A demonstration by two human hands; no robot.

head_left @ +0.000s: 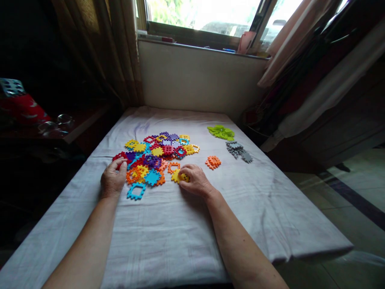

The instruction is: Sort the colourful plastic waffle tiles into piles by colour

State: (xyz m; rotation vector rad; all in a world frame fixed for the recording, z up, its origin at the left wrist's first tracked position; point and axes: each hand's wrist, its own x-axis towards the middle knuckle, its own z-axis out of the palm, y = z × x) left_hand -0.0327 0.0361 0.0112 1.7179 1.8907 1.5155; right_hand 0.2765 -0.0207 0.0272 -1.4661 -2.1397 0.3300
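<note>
Interlocking plastic pieces in several colours lie in a mixed pile left of the table's middle. My left hand rests at the pile's left edge, its curled fingers by a red piece; whether they grip it is unclear. At the pile's right side my right hand has its fingers closed on a yellow piece, beside an orange frame piece. A blue frame piece lies nearest the front. Apart from the pile are orange pieces, grey pieces and a green heap.
A pale cloth covers the table. Behind it are a low wall and a window. A brown curtain hangs at the left, above a dark side surface with a red item. Clothes hang at the right.
</note>
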